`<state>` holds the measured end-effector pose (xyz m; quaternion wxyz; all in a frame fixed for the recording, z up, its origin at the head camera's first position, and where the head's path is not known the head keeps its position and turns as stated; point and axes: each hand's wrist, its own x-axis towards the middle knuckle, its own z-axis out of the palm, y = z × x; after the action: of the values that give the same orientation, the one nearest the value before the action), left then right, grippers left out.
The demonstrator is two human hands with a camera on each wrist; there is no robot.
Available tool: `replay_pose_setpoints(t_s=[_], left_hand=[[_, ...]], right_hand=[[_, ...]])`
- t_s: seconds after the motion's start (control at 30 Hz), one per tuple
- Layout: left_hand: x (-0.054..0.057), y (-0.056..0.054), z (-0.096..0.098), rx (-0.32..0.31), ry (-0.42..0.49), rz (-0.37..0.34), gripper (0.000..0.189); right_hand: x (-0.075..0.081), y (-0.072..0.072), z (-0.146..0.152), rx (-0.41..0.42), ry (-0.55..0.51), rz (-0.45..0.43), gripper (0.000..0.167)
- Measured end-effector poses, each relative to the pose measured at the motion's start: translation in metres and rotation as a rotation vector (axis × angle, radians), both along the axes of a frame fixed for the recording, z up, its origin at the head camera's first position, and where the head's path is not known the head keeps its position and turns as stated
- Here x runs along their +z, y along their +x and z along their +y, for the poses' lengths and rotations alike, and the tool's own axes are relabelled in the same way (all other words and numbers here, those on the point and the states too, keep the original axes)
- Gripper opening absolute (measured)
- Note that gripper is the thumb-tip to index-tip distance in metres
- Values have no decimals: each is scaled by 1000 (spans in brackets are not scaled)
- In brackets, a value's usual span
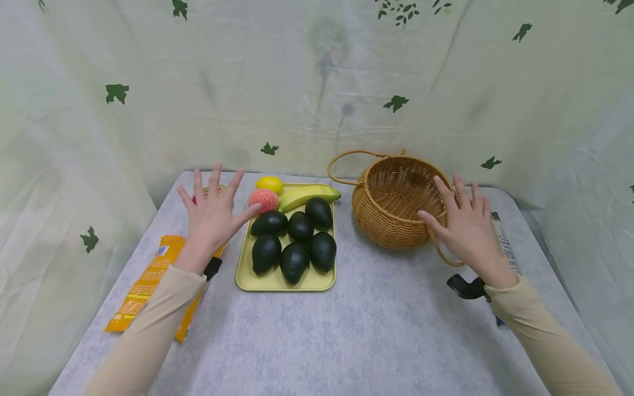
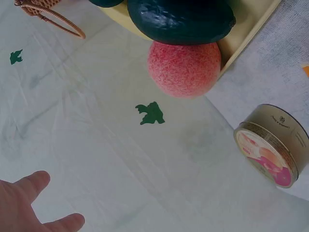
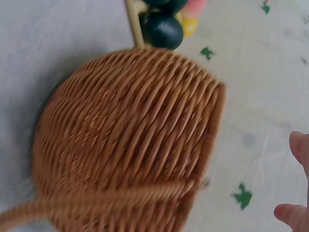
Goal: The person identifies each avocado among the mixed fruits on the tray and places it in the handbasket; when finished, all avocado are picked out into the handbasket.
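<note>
My left hand [image 1: 213,217] hovers with spread fingers above the table's left side, between an orange bag [image 1: 148,280] and a yellow tray [image 1: 242,275]. Beneath its fingers sits a round tin [image 2: 270,145], mostly hidden in the head view. Several dark green avocados [image 1: 294,261] lie on the tray, with a banana [image 1: 309,195], a pink peach-like fruit [image 1: 263,200] and a yellow lemon [image 1: 269,185] at its far end. My right hand [image 1: 468,231], fingers also spread, is held in the air before the right side of a wicker basket [image 1: 386,228]. Neither hand holds anything.
One basket handle [image 1: 342,159] leans out to the left, the other hangs down in front. A dark-and-white printed packet [image 1: 504,242] lies partly hidden behind the right arm. A pale curtain [image 1: 297,82] with leaf-like green shapes surrounds the grey table [image 1: 376,330].
</note>
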<state>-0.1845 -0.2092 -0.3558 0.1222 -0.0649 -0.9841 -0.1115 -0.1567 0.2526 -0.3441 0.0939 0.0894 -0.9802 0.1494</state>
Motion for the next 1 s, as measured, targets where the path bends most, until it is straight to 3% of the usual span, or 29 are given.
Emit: replay_pose_setpoints(t_s=[0.23, 0.33, 0.43, 0.57, 0.7, 0.9, 1.0], left_hand=[[0, 14, -6, -26, 60, 14, 84], [-4, 21, -10, -66, 153, 0, 83], [-12, 28, -14, -124, 305, -48, 81], [-26, 36, -17, -181, 528, -128, 81], [-42, 46, -17, -198, 679, -211, 85], [-70, 60, -15, -153, 818, -399, 97], [-84, 64, -15, -131, 819, -474, 103]], right_hand=[[3, 1, -28, 203, -157, 81, 72], [1, 1, -44, 326, -264, 84, 71], [-1, 3, -62, 440, -382, 43, 70], [-12, 3, -83, 554, -549, -60, 69], [-29, 1, -100, 604, -721, -230, 67], [-55, -5, -118, 663, -949, -458, 65], [-67, -9, -123, 663, -1022, -529, 64]])
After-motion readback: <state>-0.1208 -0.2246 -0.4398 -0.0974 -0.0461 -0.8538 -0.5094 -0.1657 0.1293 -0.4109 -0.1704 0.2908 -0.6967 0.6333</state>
